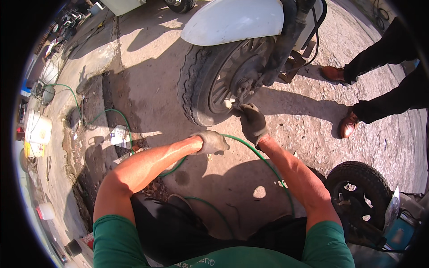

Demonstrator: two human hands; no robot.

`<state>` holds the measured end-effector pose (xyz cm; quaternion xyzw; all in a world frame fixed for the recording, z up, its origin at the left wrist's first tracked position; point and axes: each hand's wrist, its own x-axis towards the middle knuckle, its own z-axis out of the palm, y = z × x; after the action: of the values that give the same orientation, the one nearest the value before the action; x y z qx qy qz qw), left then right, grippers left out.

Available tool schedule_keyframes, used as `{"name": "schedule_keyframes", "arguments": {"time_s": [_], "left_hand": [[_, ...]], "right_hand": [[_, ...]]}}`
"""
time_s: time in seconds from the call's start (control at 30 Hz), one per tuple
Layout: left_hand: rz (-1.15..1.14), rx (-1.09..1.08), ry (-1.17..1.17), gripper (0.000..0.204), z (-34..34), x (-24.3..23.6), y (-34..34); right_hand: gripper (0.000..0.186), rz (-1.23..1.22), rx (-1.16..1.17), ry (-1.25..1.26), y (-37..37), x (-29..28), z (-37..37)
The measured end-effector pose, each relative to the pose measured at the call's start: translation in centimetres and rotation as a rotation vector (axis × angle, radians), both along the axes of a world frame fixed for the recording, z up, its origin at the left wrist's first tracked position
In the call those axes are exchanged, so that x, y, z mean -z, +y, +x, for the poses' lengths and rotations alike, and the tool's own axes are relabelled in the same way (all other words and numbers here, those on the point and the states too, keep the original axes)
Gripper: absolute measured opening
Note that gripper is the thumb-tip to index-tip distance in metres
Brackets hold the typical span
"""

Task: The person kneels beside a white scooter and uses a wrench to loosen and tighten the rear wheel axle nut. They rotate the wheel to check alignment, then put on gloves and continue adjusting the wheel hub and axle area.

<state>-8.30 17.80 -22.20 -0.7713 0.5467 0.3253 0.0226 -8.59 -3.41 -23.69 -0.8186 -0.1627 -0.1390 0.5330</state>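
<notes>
In front of me stands a wheel with a black knobbly tyre (192,89) and a dark spoked rim, under a white mudguard (234,22). My right hand (253,121), in a dark work glove, is closed at the lower edge of the rim. Its fingertips pinch something small that I cannot make out, beside a bright spot on the rim. My left hand (214,142), in a paler dusty glove, is apart from the tyre with its fingers curled. A green hose (257,154) passes behind or under that hand; whether the hand grips it is hidden.
A person's brown shoes (347,125) and dark trousers are at the right. Another small wheel (357,190) lies at the lower right, near a blue-green box (395,234). White buckets (38,127) and clutter line the left edge. A printed packet (119,136) lies by the hose.
</notes>
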Motion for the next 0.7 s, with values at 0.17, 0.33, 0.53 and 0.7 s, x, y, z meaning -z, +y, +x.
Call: {"name": "schedule_keyframes", "arguments": {"time_s": [0.17,0.33,0.53,0.7], "left_hand": [[0.022,-0.376,0.340,0.034,0.4,1.6,0.4],[0.053,-0.716,0.580,0.047,-0.4,1.2,0.5],[0.048,-0.807,0.668,0.049,-1.0,-1.7,0.1],[-0.479,-1.006,1.297,0.043,-1.4,-0.8,0.7]], "right_hand": [[0.040,-0.068,0.010,0.528,0.0,-5.0,-1.9],[0.036,0.426,-0.386,1.128,-2.4,-14.0,-2.4],[0.018,1.265,-0.204,1.301,3.0,-17.1,-2.2],[0.015,1.533,-0.448,1.237,5.8,-18.1,-3.6]]}}
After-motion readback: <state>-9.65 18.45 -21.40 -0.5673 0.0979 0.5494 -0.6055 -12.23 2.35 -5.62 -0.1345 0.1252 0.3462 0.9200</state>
